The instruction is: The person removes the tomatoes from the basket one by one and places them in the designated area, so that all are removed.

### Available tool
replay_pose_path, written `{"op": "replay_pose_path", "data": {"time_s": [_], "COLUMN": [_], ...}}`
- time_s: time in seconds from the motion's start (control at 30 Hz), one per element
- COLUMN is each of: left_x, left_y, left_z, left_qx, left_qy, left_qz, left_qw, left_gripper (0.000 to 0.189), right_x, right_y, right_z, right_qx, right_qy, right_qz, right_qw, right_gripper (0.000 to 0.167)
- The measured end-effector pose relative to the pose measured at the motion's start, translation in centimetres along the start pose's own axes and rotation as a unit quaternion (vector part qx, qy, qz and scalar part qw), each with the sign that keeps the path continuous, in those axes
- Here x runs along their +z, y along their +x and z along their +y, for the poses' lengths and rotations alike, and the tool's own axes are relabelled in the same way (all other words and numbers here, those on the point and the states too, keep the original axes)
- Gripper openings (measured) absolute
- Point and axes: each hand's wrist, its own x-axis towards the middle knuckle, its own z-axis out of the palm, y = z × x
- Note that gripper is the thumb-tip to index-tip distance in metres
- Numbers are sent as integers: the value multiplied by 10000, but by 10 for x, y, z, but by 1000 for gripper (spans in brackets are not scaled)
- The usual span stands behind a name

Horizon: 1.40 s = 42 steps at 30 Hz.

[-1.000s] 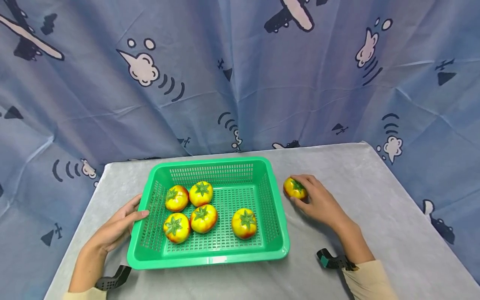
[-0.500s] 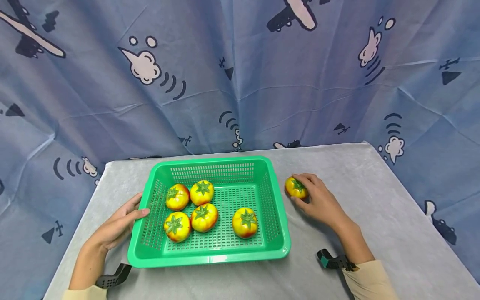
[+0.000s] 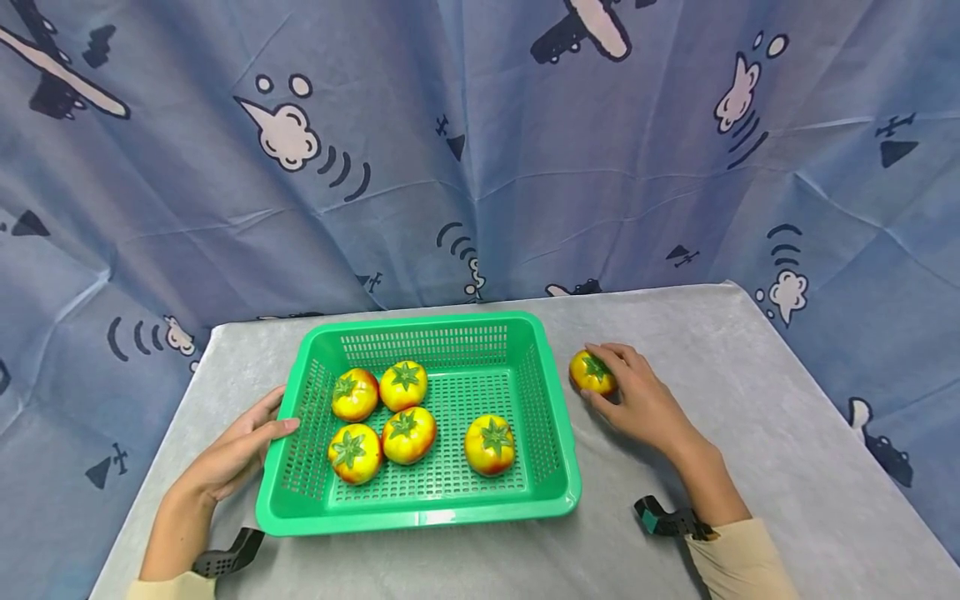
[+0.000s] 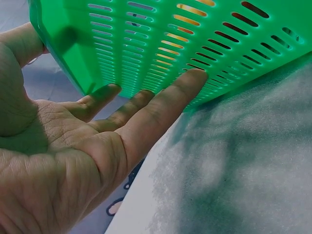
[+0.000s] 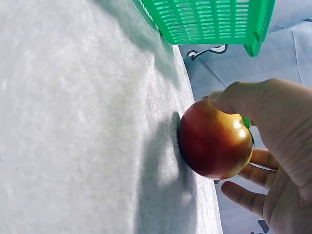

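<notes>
A green slotted plastic basket [image 3: 420,521] stands on the table with several yellow-and-red tomatoes inside, each with a green star-shaped calyx. Four-way grouping fills its left part, and a lone tomato [image 3: 489,446] sits toward the right. My left hand [image 3: 232,454] holds the basket's left side, thumb over the rim and fingers against the slotted outer wall [image 4: 224,44]. Outside, to the right of the basket, my right hand [image 3: 641,400] grips another tomato [image 3: 589,373] between thumb and fingers. In the right wrist view that tomato [image 5: 212,141] is at the tabletop; whether it touches cannot be told.
A grey-white cloth covers the table [image 3: 735,375]. Behind it hangs a blue curtain [image 3: 480,150] printed with planes and clouds. Each wrist wears a black strap device, such as the right one [image 3: 667,518].
Both hands keep their places and holds. My right hand's fingers have shifted very slightly upward on the tomato in the head view.
</notes>
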Motion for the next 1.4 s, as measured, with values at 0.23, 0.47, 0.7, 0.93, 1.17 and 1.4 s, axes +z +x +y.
{"op": "replay_pose_path", "data": {"time_s": [0.23, 0.47, 0.7, 0.93, 1.17, 1.4], "left_x": [2, 5, 9, 6, 2, 4], "left_y": [0, 2, 8, 8, 5, 2], "left_z": [0, -1, -3, -2, 3, 4], "left_qx": [40, -90, -146, -146, -74, -93], "left_qy": [6, 132, 212, 240, 220, 195], "left_qz": [32, 151, 233, 297, 230, 199], "left_qw": [10000, 9998, 9994, 9992, 9995, 9996], "left_gripper": [75, 76, 77, 76, 74, 75], "right_x": [-11, -18, -29, -38, -45, -49], "right_y": [-3, -6, -11, -11, -2, 6], "right_z": [-9, -14, -22, -39, -65, -83], "right_qx": [34, 65, 172, -56, -518, -906], "right_qy": [-306, -417, -429, -399, -493, -547], "right_qz": [84, 28, 125, 214, 94, -230], "right_qw": [9995, 9991, 9989, 9990, 9974, 9941], "right_gripper": [69, 70, 68, 66, 64, 66]}}
